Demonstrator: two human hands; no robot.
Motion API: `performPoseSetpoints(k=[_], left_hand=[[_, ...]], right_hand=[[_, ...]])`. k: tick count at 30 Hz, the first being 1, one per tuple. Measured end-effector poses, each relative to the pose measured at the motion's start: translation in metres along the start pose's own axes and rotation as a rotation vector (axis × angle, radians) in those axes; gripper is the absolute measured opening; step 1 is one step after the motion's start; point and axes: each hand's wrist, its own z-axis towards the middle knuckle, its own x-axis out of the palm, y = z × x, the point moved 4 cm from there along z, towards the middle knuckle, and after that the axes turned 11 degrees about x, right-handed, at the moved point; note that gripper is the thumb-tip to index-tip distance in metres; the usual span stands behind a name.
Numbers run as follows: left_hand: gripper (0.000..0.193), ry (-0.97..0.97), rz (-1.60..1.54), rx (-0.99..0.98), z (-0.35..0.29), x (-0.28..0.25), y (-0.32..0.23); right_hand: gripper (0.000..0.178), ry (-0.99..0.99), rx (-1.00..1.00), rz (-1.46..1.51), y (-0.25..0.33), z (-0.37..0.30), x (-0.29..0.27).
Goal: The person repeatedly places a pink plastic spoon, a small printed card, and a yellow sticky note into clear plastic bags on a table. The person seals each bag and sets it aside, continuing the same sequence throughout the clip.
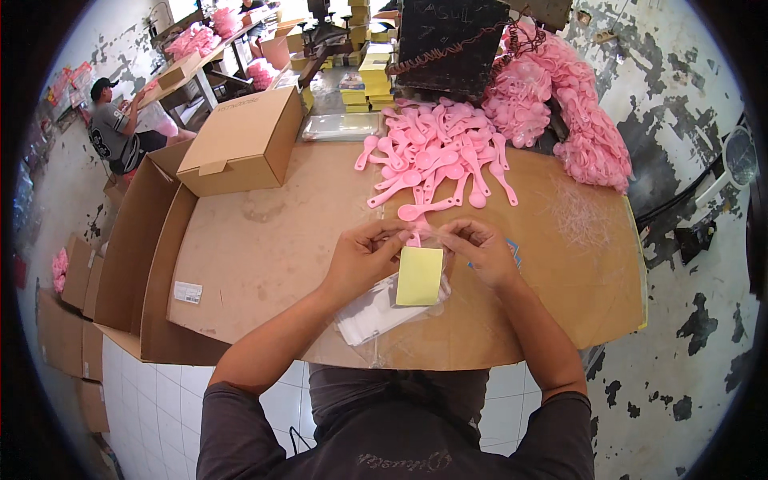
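Between my hands is a small clear plastic bag with a pale yellow card (pixel 420 277) in its lower part. My left hand (pixel 370 250) pinches the bag's upper left edge, and my right hand (pixel 485 250) pinches its upper right edge. A bit of a pink piece shows at the bag's top, between my fingertips; whether it lies inside, I cannot tell. Under the card lies a stack of clear plastic bags (pixel 370 318). Just beyond my fingers spreads a heap of pink spoons (pixel 436 152). A blue printed card (pixel 514 254) is partly hidden by my right hand.
A closed cardboard box (pixel 240 144) stands at the far left, beside an open carton (pixel 148 240). Packs of clear film (pixel 342 126) lie behind. Large pink bundles (pixel 588 120) hang at the far right, near loose clear strands (pixel 582 216). Another person (pixel 116 128) sits at left.
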Motion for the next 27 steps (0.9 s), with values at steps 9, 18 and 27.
performPoseSetpoints(k=[9,18,27], left_hand=[[0.021,0.035,0.0,0.009,-0.003,-0.002,0.003],[0.02,0.039,0.036,-0.099,-0.003,-0.003,0.004],[0.022,0.117,0.012,-0.107,-0.002,0.001,0.001]], right_hand=[[0.019,-0.019,-0.067,-0.062,0.013,-0.009,-0.001],[0.015,-0.015,-0.063,-0.192,0.009,-0.01,-0.001],[0.017,0.042,0.014,-0.082,0.008,-0.007,-0.005]])
